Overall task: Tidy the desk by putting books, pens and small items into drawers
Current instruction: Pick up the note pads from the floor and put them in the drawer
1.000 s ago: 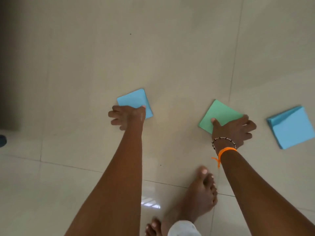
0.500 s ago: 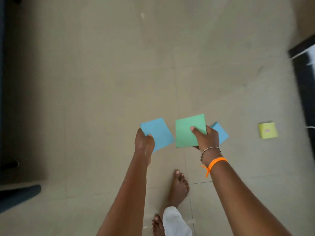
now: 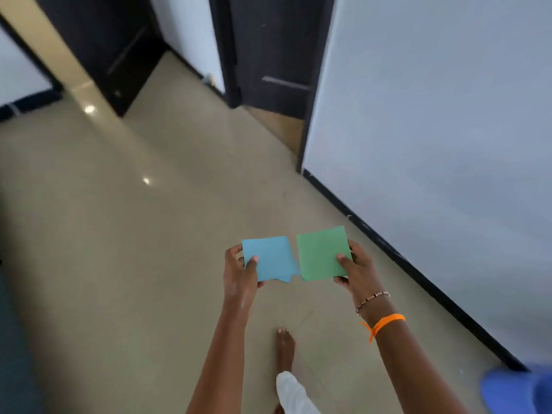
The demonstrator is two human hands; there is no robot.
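Papers edge to edge: blue paper (image 3: 270, 258) in left hand (image 3: 240, 273), green paper (image 3: 322, 252) in right hand (image 3: 355, 270).

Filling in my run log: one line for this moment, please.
left hand: holds blue paper | right hand: holds green paper | both above floor | drawers: unseen

Blue paper (image 3: 270, 257), green paper (image 3: 321, 252): thin, matt, smooth sheets. Floor (image 3: 125, 234): glossy beige tile, light glints. Wall (image 3: 433, 115): matt, painted-looking. Doors (image 3: 268, 49): dark, dull finish. Trouser leg (image 3: 291, 389): white cloth.
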